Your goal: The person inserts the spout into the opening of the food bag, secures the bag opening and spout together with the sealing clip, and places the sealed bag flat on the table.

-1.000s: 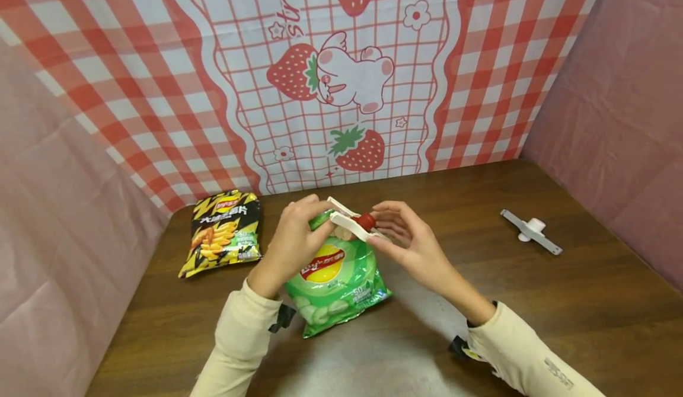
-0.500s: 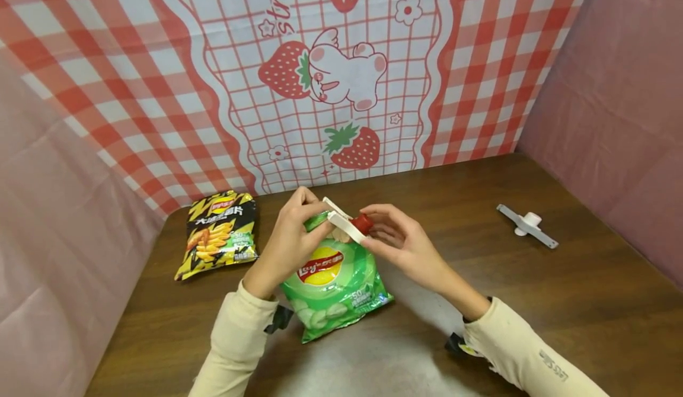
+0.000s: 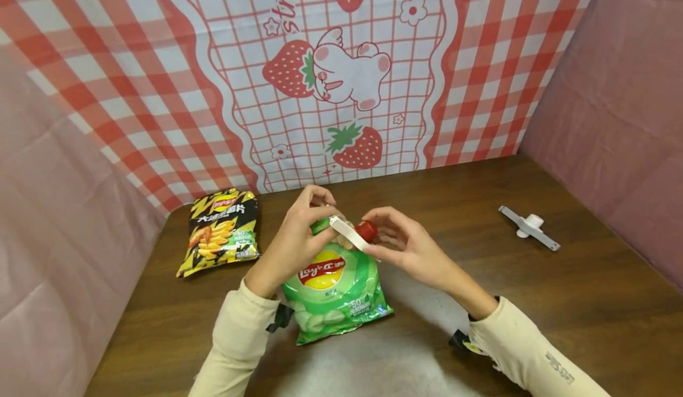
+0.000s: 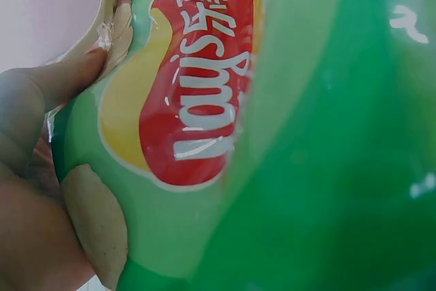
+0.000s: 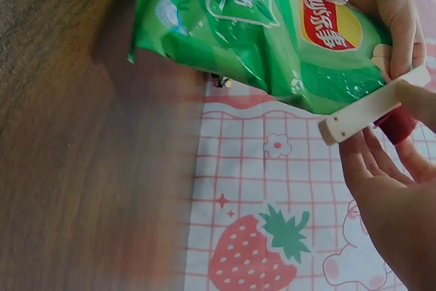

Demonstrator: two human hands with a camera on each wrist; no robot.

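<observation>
In the head view a green bag of Lay's chips (image 3: pixel 341 302) hangs upright over the table in front of me. Across its top lies a cream bag clip (image 3: pixel 348 234) with a red screw cap (image 3: pixel 366 231). My left hand (image 3: pixel 295 231) pinches the bag's top corner and the clip's left end; its thumb presses there in the left wrist view. With fingers and thumb, my right hand (image 3: pixel 408 240) holds the clip's other end, near the cap. The right wrist view shows the clip's bar (image 5: pixel 361 112) across the bag's mouth. The clip's far side is mostly hidden.
A black and yellow chip bag (image 3: pixel 220 231) lies at the table's back left. A grey clip with a white cap (image 3: pixel 529 226) rests on the right of the brown table (image 3: pixel 453 189). A checked cloth (image 3: pixel 480 89) hangs behind, with pink cloth at both sides.
Earlier the clip's two bars stood apart; now only the near bar shows clearly. Both hands have tilted slightly with the clip, still at the bag's top.
</observation>
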